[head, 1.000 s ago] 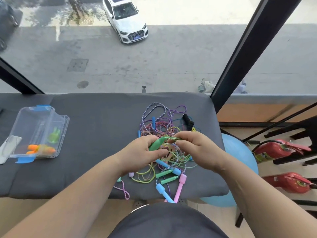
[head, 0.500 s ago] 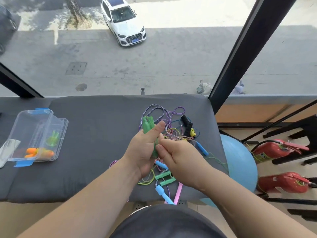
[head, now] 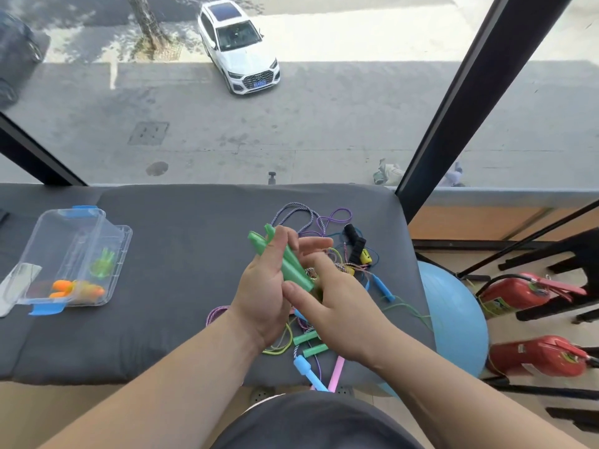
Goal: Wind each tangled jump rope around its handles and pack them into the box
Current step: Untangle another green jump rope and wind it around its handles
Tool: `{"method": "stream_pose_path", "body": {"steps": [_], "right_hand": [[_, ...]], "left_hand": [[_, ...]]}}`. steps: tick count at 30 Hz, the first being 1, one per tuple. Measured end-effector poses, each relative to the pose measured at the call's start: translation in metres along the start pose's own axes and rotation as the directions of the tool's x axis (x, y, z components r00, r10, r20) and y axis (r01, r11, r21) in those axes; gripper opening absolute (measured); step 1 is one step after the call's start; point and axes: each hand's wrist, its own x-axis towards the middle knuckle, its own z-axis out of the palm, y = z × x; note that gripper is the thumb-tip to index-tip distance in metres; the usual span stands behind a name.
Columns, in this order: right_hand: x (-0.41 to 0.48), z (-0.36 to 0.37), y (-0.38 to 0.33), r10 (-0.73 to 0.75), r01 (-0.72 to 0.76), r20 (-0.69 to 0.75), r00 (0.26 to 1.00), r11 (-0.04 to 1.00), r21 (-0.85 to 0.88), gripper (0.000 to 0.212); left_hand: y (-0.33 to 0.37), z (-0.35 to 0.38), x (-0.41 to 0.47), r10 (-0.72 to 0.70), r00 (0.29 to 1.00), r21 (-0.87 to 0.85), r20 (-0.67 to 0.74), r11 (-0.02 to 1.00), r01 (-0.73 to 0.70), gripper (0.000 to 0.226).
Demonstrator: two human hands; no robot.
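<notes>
left hand [head: 262, 286]: was clenched round a pair of green handles [head: 285, 257], thumb across the front, fingers stretched out behind them.
right hand [head: 343, 312]: was at the lower end of the green handles, thumb reaching toward the left palm; whether it pinched a cord there cannot be told.
green handles: were held side by side and raised off the tabletop [head: 178, 254], tilted with their tops up and to the left.
tangle of ropes [head: 319, 222]: lay on the tabletop beyond and beneath both hands, with striped, purple and yellow cords looped together.
black handles [head: 355, 241]: lay in the tangle, just beyond the right hand.
blue handle [head: 382, 286]: lay just to the right of the right hand.
short green handles [head: 308, 343]: lay under the right wrist, with a light blue handle [head: 308, 372] and a pink handle [head: 337, 372] nearer the person.
box [head: 58, 241]: a clear box stood well apart to the left of the left hand, with an orange rope bundle [head: 77, 288] and a green rope bundle [head: 103, 262] inside.
lid [head: 16, 286]: lay beside the box, on the side farthest from the hands.
</notes>
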Motion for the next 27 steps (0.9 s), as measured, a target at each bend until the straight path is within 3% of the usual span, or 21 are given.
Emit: {"method": "stream_pose_path", "body": {"steps": [3,7,11,12,13,14,15,16,18,21,25,27], "right_hand": [[0.006,-0.004,-0.001,0.021,-0.017,0.061,0.998,0.997,-0.069,0.023],[0.010,-0.010,-0.001,0.067,-0.043,0.129,0.989,0.983,-0.180,0.017],[0.009,-0.020,0.004,0.109,-0.039,0.149,0.983,0.910,-0.412,0.023],[0.008,-0.023,0.007,0.096,-0.006,0.150,0.984,0.858,-0.514,0.025],[0.007,-0.025,0.010,0.074,0.039,0.160,0.984,0.793,-0.607,0.026],[0.006,-0.027,0.012,0.049,0.089,0.186,0.981,0.740,-0.667,0.028],[0.005,-0.029,0.015,0.032,0.130,0.216,0.976,0.708,-0.694,0.029],[0.005,-0.029,0.017,0.021,0.158,0.239,0.971,0.696,-0.701,0.031],[0.006,-0.031,0.021,-0.010,0.190,0.256,0.967,0.697,-0.692,0.033],[0.009,-0.035,0.025,-0.052,0.182,0.215,0.975,0.743,-0.645,0.028],[0.009,-0.044,0.028,-0.034,0.111,0.163,0.986,0.865,-0.489,0.025],[0.008,-0.050,0.026,0.026,0.021,0.166,0.986,0.962,-0.274,0.030]], "left_hand": [[0.002,0.001,0.001,0.004,0.999,0.125,-0.039,0.992,0.001,0.035],[0.006,0.005,0.001,-0.014,0.997,0.238,-0.073,0.971,0.031,0.014],[0.005,-0.004,0.004,0.137,0.967,0.453,-0.216,0.891,-0.025,0.022],[0.004,-0.012,0.005,0.244,0.945,0.608,-0.219,0.791,-0.063,0.032],[0.003,-0.022,0.006,0.369,0.920,0.798,-0.130,0.590,-0.124,0.041],[0.003,-0.033,0.007,0.443,0.895,0.930,0.060,0.301,-0.211,0.045],[0.005,-0.039,0.008,0.404,0.873,0.948,0.274,0.041,-0.316,0.045],[0.008,-0.044,0.008,0.275,0.861,0.904,0.427,-0.131,-0.407,0.048],[0.010,-0.044,0.007,0.021,0.870,0.846,0.493,-0.246,-0.474,0.055],[0.009,-0.042,0.007,0.018,0.913,0.907,0.406,-0.131,-0.401,0.056],[0.009,-0.032,0.005,0.028,0.968,0.933,0.250,0.260,-0.249,0.035],[0.007,-0.029,0.002,0.001,0.979,0.912,0.202,0.365,-0.188,0.033]]}}
